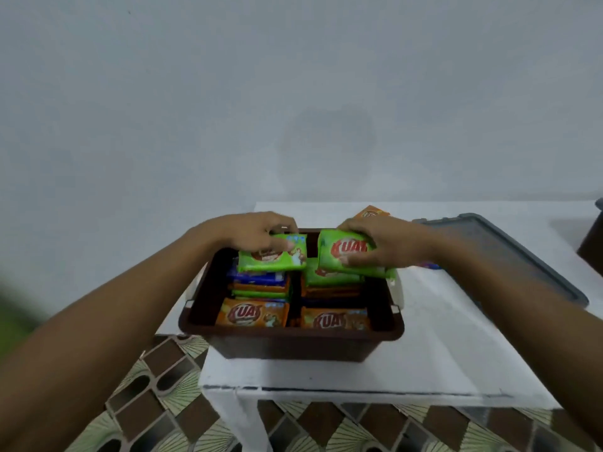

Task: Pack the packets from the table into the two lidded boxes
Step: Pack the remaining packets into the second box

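Note:
A dark brown box (293, 337) stands open on the white table (424, 347), filled with stacked orange, green and blue packets. My left hand (251, 230) grips a green packet (272, 257) over the box's far left stack. My right hand (381, 243) grips a green "KUAT" packet (346, 256) over the far right stack. Two orange packets (254, 316) lie at the front of the box. One more orange packet (372, 212) lies on the table behind my right hand, and a bit of a blue one (430, 265) shows under my right wrist.
A grey lid (509, 252) lies flat on the table to the right of the box. Part of a second dark box (592, 246) shows at the right edge. A patterned tiled floor (156, 386) lies below the table's left and front edges.

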{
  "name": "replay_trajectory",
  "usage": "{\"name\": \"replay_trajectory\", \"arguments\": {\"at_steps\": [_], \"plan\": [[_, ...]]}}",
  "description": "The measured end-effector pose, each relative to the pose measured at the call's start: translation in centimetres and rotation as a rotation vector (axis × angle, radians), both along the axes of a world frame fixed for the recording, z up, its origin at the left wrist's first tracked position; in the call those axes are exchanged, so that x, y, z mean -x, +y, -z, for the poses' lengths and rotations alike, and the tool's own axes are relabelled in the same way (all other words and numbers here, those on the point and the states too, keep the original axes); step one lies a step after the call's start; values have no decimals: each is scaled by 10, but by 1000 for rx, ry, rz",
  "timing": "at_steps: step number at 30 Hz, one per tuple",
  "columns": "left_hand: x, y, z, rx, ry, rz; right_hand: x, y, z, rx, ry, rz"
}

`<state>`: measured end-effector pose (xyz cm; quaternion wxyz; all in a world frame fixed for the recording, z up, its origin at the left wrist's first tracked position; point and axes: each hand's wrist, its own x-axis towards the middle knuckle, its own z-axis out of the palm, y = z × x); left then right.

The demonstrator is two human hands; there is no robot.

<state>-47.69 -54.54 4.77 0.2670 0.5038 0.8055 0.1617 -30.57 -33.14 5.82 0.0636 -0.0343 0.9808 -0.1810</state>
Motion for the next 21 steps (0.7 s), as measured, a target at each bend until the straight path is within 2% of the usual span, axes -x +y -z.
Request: {"name": "replay_trajectory", "arguments": {"at_steps": [2, 5, 10, 13, 21], "plan": [[-7, -16, 14, 34, -27, 82, -4, -21, 8, -97, -93, -93], [-15, -34, 37, 86, 51, 163, -8, -45, 24, -193, -190, -149], [-22, -48, 49, 115, 249, 153, -14, -61, 45, -397, -136, -149], [-27, -47, 49, 156, 250, 163, -18, -62, 49, -406, -79, -105], [-29, -51, 48, 167, 208, 188, -17, -61, 51, -367, -128, -84]]}}
